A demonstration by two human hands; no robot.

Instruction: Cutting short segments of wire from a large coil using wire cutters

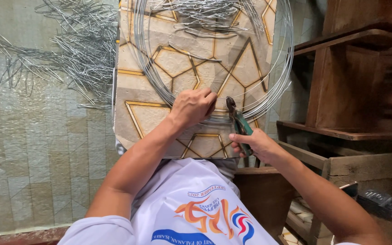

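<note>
Floor pile: at the far left I see a loose heap of thin, bent silver wire pieces (pixel 75 50) lying on the pale tiled floor (pixel 28 149), just beside the board.
Board: in the middle there is a beige flat board with a gold geometric line pattern (pixel 148 115); it lies in front of me and carries the wire.
Wire coil: a big round coil of shiny silver metal wire (pixel 283 68) rests on the board, and its right side hangs over the board's edge. Its near arc passes under my two hands.
Cut pieces on board: inside the coil, at the top, I see a small bundle of long folded silver wire loops (pixel 209 20), and one single piece lies near the centre.
Left hand: my left hand (pixel 193 106) is closed around the near arc of the coil, knuckles up, fingers curled over the wires.
Pliers: the old metal cutting pliers with green handles (pixel 237 122) stand tilted, the dark tip touching the coil just beside my left hand.
Right hand: my right hand (pixel 255 144) is clenched on the green handles from below.
Shelves: at the right there are dark brown wooden shelves (pixel 350 81), well apart from the coil.
</note>
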